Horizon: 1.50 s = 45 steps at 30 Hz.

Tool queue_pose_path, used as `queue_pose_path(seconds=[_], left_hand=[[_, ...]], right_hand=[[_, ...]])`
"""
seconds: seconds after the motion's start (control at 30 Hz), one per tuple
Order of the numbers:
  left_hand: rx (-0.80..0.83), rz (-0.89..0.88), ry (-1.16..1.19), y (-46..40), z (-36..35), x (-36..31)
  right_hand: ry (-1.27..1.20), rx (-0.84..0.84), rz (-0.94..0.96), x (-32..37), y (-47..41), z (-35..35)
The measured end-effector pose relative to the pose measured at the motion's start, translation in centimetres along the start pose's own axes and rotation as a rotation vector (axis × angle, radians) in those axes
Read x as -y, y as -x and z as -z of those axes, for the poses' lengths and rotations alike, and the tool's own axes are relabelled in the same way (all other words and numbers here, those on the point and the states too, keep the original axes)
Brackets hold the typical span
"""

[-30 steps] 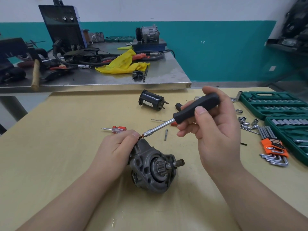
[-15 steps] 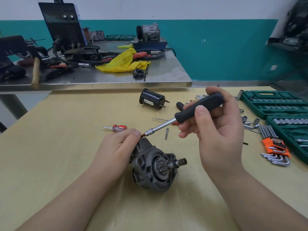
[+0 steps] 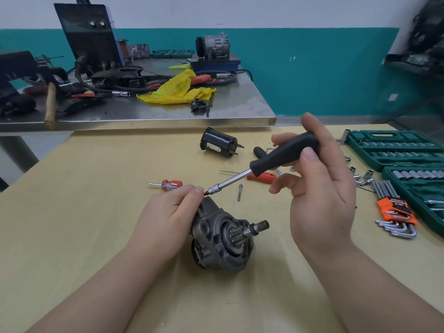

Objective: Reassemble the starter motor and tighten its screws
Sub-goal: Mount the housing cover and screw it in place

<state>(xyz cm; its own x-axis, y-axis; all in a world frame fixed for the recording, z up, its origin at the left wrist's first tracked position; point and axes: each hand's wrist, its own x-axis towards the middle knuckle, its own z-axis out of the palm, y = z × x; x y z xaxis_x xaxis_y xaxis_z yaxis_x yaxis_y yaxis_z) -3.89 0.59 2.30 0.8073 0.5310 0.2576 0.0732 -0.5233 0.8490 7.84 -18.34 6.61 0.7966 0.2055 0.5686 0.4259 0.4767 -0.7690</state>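
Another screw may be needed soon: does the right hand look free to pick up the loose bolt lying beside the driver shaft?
Probably not right away. The right hand grips the screwdriver, so it is occupied. The loose bolt lies bare on the table, nothing covering it.

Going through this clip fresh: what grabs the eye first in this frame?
The grey starter motor at the centre of the yellow table, steadied by the left hand while the right hand holds a black-handled screwdriver with its tip at the motor's top. Next, the green socket set and orange hex key holder on the right, and a yellow cloth on the steel bench behind.
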Motion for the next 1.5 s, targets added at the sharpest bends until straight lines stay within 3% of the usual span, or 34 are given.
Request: queue_pose_path(seconds=[0.33, 0.5, 0.73, 0.93, 1.5], left_hand=[[0.008, 0.051, 0.042, -0.2, 0.0, 0.7], [-0.004, 0.077, 0.041, -0.1, 0.0, 0.5], [0.000, 0.105, 0.046, -0.2, 0.0, 0.4], [0.017, 0.115, 0.086, -0.3, 0.0, 0.4], [0.017, 0.063, 0.008, -0.1, 0.1, 0.0]], right_hand=[[0.054, -0.098, 0.043, -0.3, -0.1, -0.4], [0.012, -0.010, -0.028, -1.0, -0.1, 0.3], [0.038, -0.047, 0.016, -0.8, -0.2, -0.3], [0.009, 0.082, -0.024, -1.2, -0.2, 0.3], [-0.031, -0.081, 0.005, -0.5, -0.1, -0.5]])
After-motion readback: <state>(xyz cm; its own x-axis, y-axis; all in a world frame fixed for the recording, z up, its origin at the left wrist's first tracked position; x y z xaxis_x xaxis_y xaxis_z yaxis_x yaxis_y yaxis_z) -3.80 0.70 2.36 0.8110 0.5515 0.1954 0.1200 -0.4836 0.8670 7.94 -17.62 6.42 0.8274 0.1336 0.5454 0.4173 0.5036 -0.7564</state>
